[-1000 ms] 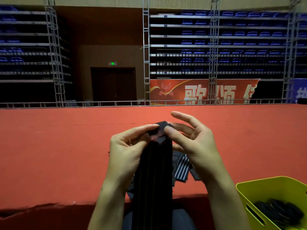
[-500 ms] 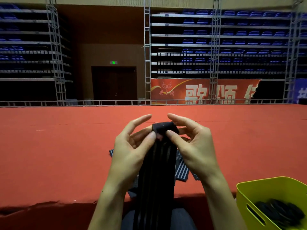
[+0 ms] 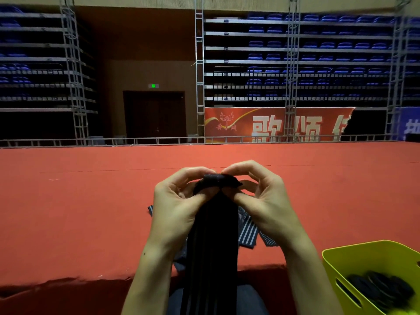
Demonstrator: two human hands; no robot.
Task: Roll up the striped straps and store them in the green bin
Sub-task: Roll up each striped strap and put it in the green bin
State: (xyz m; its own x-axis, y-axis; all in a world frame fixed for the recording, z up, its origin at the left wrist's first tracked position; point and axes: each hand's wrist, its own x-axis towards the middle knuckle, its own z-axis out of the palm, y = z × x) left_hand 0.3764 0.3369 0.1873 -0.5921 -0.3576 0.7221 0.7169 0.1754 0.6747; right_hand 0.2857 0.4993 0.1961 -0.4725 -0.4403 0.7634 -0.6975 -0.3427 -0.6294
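Operator: Report the hands and the workpiece.

Technician: The left hand (image 3: 179, 201) and the right hand (image 3: 263, 196) both have fingers and thumb curled in and pinched on the top end of the dark striped strap (image 3: 213, 235), at the centre of the view. The end is folded over into a first small turn between the fingertips. The rest of the strap hangs straight down toward 6 o'clock, over the edge of the red carpeted platform (image 3: 91, 212).

Operator: Failure modes from this state?

Technician: In my judgement, three. If pinch pressure drops, the first turn may spring open. If one hand leads the other, the roll is likely to wind skewed into a cone. The hanging tail (unsupported) may twist as it feeds in.

Operator: Containers?

Technician: One green bin (image 3: 341, 260) at 4 o'clock, well apart from the hands. It holds dark rolled straps (image 3: 381, 289); the count cannot be determined. More loose striped straps (image 3: 247, 233) lie on the platform behind the held strap.
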